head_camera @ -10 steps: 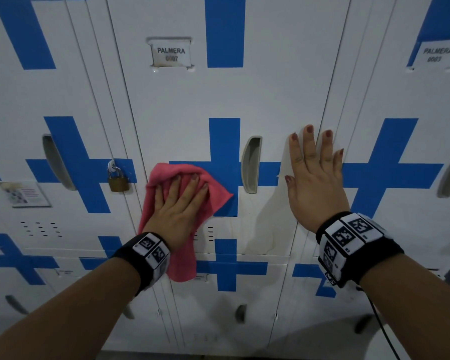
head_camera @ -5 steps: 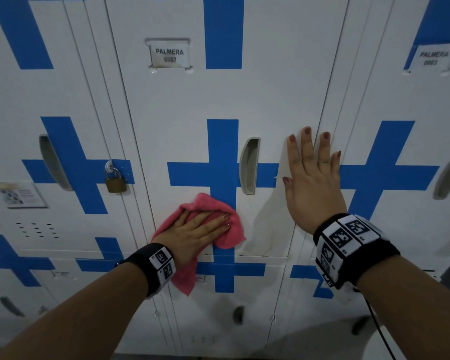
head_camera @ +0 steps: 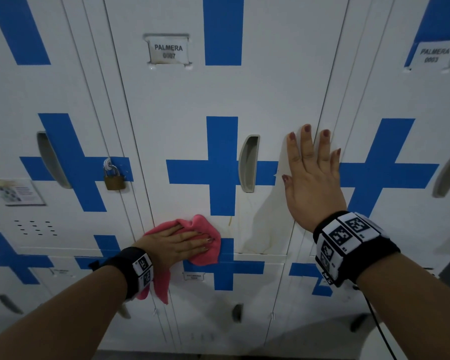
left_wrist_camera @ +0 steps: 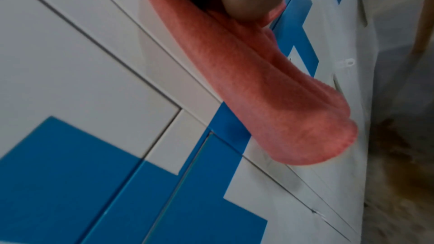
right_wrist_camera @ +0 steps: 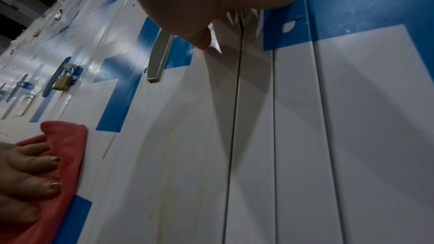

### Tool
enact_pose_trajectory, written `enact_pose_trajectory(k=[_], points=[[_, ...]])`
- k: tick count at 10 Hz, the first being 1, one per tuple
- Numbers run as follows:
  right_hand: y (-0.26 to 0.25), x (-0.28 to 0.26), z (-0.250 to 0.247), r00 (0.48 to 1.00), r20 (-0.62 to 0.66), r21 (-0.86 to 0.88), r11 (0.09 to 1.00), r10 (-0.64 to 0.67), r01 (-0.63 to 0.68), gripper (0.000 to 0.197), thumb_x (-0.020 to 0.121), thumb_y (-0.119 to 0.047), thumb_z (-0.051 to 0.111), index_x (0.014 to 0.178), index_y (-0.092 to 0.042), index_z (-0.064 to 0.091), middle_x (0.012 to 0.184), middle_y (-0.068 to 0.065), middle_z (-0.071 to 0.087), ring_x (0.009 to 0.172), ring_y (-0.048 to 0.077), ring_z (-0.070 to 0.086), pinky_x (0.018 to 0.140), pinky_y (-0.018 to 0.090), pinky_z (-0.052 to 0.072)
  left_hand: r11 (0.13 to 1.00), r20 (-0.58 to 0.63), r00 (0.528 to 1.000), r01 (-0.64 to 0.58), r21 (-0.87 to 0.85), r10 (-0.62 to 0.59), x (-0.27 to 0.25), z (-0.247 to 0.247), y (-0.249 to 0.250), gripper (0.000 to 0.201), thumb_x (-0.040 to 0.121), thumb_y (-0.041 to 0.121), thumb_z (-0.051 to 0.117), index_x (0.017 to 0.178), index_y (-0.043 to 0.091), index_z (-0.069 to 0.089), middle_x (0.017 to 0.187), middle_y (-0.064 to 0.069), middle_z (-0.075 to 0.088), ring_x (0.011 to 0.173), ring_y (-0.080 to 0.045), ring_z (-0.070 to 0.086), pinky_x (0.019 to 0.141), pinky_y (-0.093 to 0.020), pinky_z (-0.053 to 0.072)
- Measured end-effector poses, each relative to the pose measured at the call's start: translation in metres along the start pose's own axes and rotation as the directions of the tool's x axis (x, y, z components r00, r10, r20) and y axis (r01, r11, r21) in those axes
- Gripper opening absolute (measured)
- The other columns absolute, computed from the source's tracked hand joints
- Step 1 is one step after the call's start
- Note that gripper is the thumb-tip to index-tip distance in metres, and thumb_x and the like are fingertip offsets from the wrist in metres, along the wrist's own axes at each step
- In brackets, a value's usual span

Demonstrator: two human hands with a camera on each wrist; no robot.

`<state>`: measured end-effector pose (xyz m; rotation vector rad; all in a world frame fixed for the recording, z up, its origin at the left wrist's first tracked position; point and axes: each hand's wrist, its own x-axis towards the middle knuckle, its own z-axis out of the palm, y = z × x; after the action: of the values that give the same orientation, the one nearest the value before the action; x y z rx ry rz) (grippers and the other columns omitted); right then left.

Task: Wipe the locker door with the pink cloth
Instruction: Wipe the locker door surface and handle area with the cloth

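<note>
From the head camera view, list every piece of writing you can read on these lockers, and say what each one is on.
"PALMERA 0007": name plate on the locker door being wiped; the last digit is soft.
"PALMERA 0003": plate on the locker to the right; the digits are blurred, so uncertain.
Small plate on the lower door: too small to read.
Paper notice on the left locker: too blurred to read.

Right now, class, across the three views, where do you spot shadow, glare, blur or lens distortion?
Head view: dim; the right hand casts a shadow down the locker door, and the locker lines bow. Left wrist view: the pink cloth and seams look soft, blurred. Right wrist view: glare streaks the doors near the padlock; crossing shadows.
</note>
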<state>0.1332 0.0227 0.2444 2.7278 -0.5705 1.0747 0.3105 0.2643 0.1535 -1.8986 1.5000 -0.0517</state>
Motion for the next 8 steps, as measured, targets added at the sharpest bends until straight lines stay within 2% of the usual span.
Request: enact_pose_trajectory(k=[1,2,3,4,5,6,7,8], points=[[0.0,0.0,0.0,1.0,-0.004,0.002,1.0,0.0,0.0,0.073,0.095,-0.022,0.037,0.147,-0.022,-0.013,0.153,-0.001,-0.022,0.139,0.024,-0.024,0.112,0.047,-0.01,1.0,0.017,1.0,0.0,0.013,0.0,-0.008,0.003,-0.005,0.109,0.082,0.036,0.066,0.143,0.03,-0.024,0.149,0.006,-0.032,0.125,-0.02,-0.035,0.099,-0.038,-0.026],[0.0,0.0,0.001,1.0,-0.008,0.008,1.0,-0.001,0.001,0.073,0.094,-0.021,0.038,0.148,-0.022,-0.012,0.154,-0.001,-0.021,0.14,0.024,-0.023,0.113,0.048,-0.008,0.999,-0.027,0.999,0.046,0.028,-0.046,-0.012,0.009,-0.011,0.112,0.082,0.036,0.067,0.135,0.033,-0.032,0.15,0.006,-0.029,0.126,-0.02,-0.034,0.1,-0.04,-0.023],[0.0,0.0,0.001,1.0,-0.003,-0.005,1.0,0.0,0.0,0.073,0.094,-0.022,0.038,0.148,-0.021,-0.012,0.154,0.0,-0.021,0.14,0.025,-0.022,0.113,0.049,-0.007,0.993,-0.1,0.988,0.115,-0.007,-0.115,-0.015,0.011,-0.018,0.115,0.085,0.039,0.062,0.126,0.032,-0.045,0.145,0.005,-0.035,0.123,-0.021,-0.039,0.097,-0.041,-0.031],[0.0,0.0,0.001,1.0,-0.008,-0.006,1.0,-0.003,0.003,0.073,0.094,-0.022,0.038,0.148,-0.021,-0.012,0.154,0.0,-0.021,0.14,0.026,-0.021,0.113,0.049,-0.007,0.989,-0.333,0.932,0.135,-0.053,-0.145,-0.015,0.016,-0.027,0.133,0.065,0.045,0.076,0.14,0.028,-0.032,0.151,0.001,-0.03,0.136,-0.022,-0.033,0.11,-0.044,-0.024],[0.0,0.0,0.001,1.0,-0.007,-0.002,1.0,-0.004,0.003,0.073,0.095,-0.022,0.038,0.148,-0.021,-0.012,0.154,0.0,-0.021,0.14,0.026,-0.021,0.113,0.049,-0.007,0.975,-0.509,0.832,0.173,-0.143,-0.222,-0.012,0.016,-0.031,0.129,0.055,0.044,0.081,0.15,0.024,-0.004,0.157,0.003,-0.015,0.144,-0.021,-0.014,0.115,-0.045,-0.011],[0.0,0.0,0.001,1.0,-0.008,-0.005,1.0,-0.002,0.002,0.073,0.095,-0.022,0.038,0.148,-0.021,-0.012,0.154,0.001,-0.021,0.141,0.027,-0.021,0.113,0.049,-0.007,0.951,-0.653,0.692,0.219,-0.217,-0.309,-0.003,0.007,-0.023,0.101,0.074,0.043,0.06,0.15,0.024,-0.004,0.157,0.003,-0.013,0.144,-0.022,-0.012,0.114,-0.049,-0.009],[0.0,0.0,0.001,1.0,-0.007,-0.007,1.0,-0.002,0.002,0.072,0.095,-0.022,0.038,0.148,-0.021,-0.011,0.155,0.002,-0.019,0.141,0.028,-0.02,0.113,0.05,-0.007,0.92,-0.637,0.664,0.271,-0.282,-0.391,0.008,0.001,-0.013,0.081,0.082,0.041,0.035,0.15,0.024,-0.006,0.157,0.003,-0.014,0.144,-0.025,-0.013,0.112,-0.053,-0.012],[0.0,0.0,0.002,1.0,-0.011,-0.008,1.0,-0.003,0.003,0.073,0.095,-0.022,0.038,0.148,-0.021,-0.011,0.155,0.002,-0.018,0.142,0.029,-0.018,0.113,0.05,-0.006,0.93,-0.624,0.69,0.275,-0.243,-0.367,0.014,0.0,-0.005,0.083,0.082,0.039,0.038,0.149,0.024,-0.007,0.157,0.003,-0.016,0.144,-0.026,-0.015,0.111,-0.054,-0.015]])
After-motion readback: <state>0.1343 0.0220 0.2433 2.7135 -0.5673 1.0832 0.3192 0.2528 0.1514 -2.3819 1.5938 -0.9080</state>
